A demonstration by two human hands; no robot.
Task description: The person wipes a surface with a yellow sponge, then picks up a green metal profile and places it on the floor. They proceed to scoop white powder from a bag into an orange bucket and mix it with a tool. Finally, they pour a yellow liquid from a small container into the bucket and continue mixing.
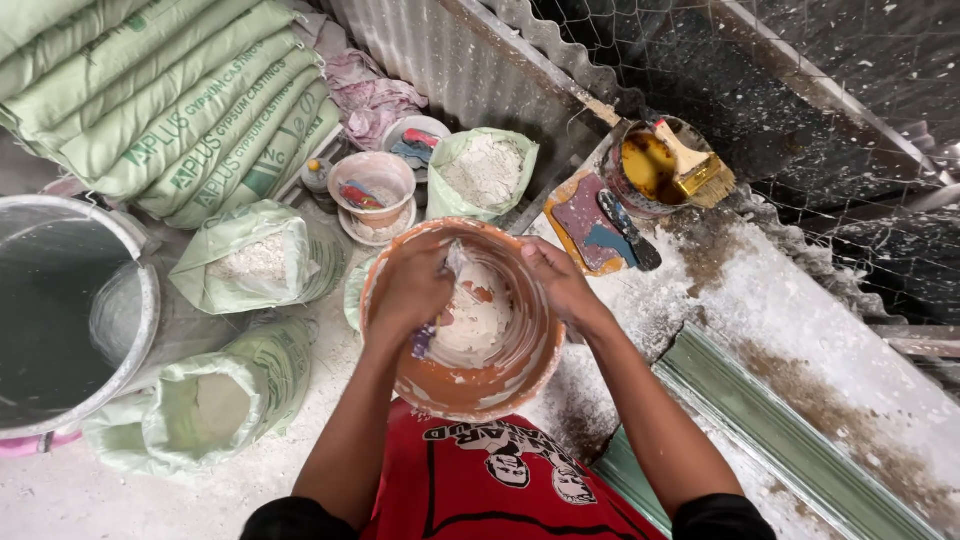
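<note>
While our left hand (410, 290) clamps a small scraper (425, 340) inside the orange bowl (470, 385), our right hand (560, 285) grips the rim, fingers closed on it. Held over our lap, the bowl could tip and spill its white plaster (480, 310) if the scraping pushes too hard. We count three open sacks (260, 262) of powder, one grey bucket (70, 320), one brush (700, 172).

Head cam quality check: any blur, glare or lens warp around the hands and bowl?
Head view: soft even daylight, no hard shadows; left hand slightly motion-blurred inside the orange bowl, right hand sharper on its rim; wide-angle bending shows at the frame edges, as on the stacked sacks; mild sheen on the grey bin.
</note>
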